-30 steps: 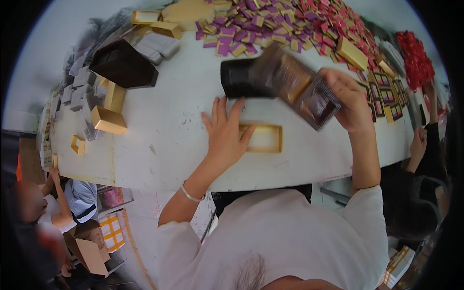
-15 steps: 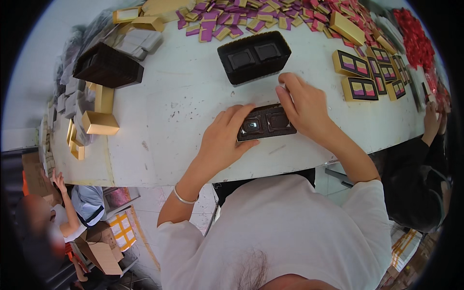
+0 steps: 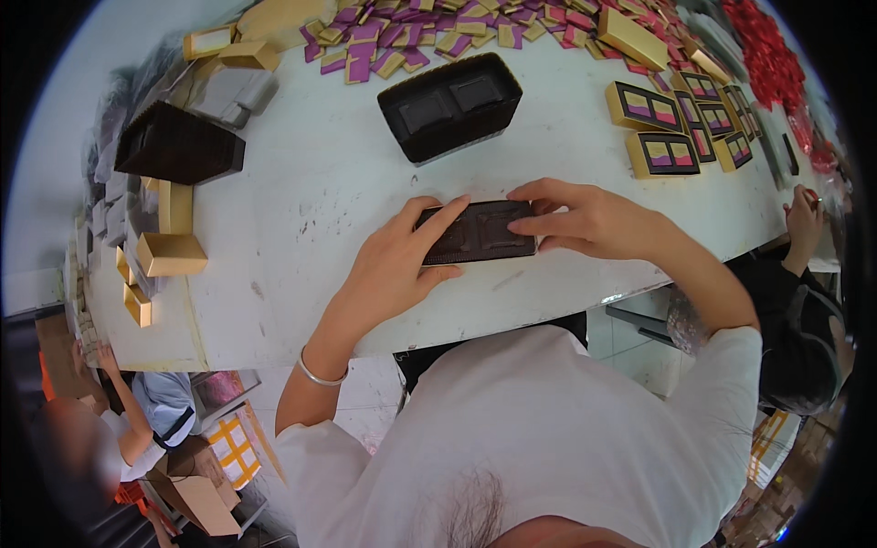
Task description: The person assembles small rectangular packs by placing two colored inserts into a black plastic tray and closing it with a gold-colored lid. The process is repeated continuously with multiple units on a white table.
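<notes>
A dark brown plastic tray (image 3: 477, 235) with two square recesses lies on the table before me; a thin pale rim shows along its near side. My left hand (image 3: 388, 260) grips its left end, thumb at the near edge and fingers over the far edge. At the right end, my right hand (image 3: 594, 219) is closed on the tray, its fingertips on the far corner and over the right recess. Beyond both hands stands a stack of the same dark trays (image 3: 452, 105).
Another tray stack (image 3: 178, 146) stands at left, beside gold box sleeves (image 3: 172, 254). Purple and gold packets (image 3: 402, 41) are heaped at the back, with red ones rightward. Filled gold boxes (image 3: 662, 155) sit at right. A co-worker's hand (image 3: 804, 219) is at the right edge.
My right hand has come down from above the tray's right end, and its fingers now press onto it. My left hand keeps its grip. The whole view has shifted slightly.
</notes>
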